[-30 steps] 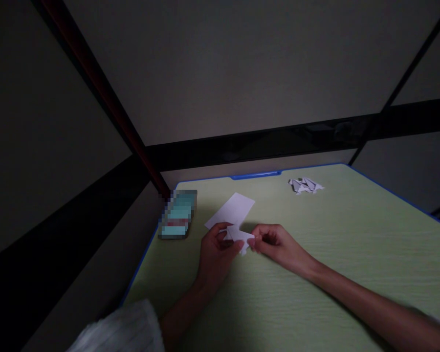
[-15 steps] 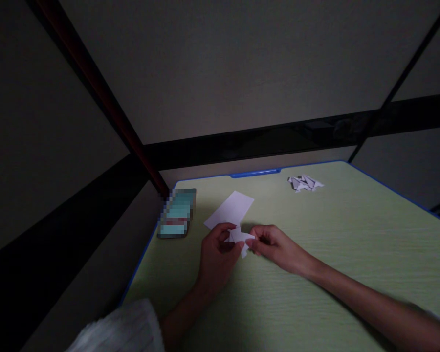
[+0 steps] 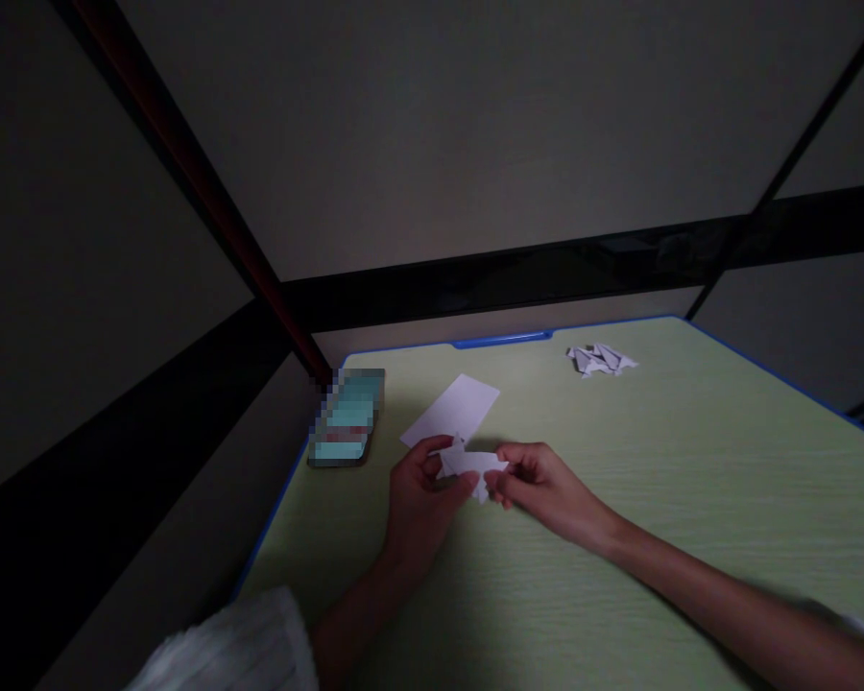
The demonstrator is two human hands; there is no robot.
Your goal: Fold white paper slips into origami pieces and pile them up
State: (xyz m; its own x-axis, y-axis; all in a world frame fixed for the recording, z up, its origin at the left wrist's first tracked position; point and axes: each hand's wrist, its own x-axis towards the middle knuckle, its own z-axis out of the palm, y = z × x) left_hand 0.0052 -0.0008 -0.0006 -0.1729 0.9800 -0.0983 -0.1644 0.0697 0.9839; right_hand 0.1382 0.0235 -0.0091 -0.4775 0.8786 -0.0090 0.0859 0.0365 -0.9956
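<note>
A small folded piece of white paper [image 3: 476, 463], with pointed flaps sticking out above and below, is held between both hands over the table. My left hand [image 3: 423, 504] pinches its left side, thumb on the near face and fingers behind. At its right end, the thumb and fingers of my right hand [image 3: 537, 482] grip the edge. A flat white paper sheet [image 3: 455, 411] lies on the table just beyond my left hand, its near corner partly covered by the fingers.
The light green table [image 3: 691, 461] has a blue edge and a blue handle recess [image 3: 502, 340] at the back. A phone [image 3: 349, 417], blurred by pixels, lies at the left edge. Several folded white paper pieces [image 3: 600, 360] sit at the back right. Walls stand behind and left.
The folded paper has changed shape between my hands: its upper part now shows as a longer straight strip toward the right. My right hand has shifted very slightly right, still gripping it.
</note>
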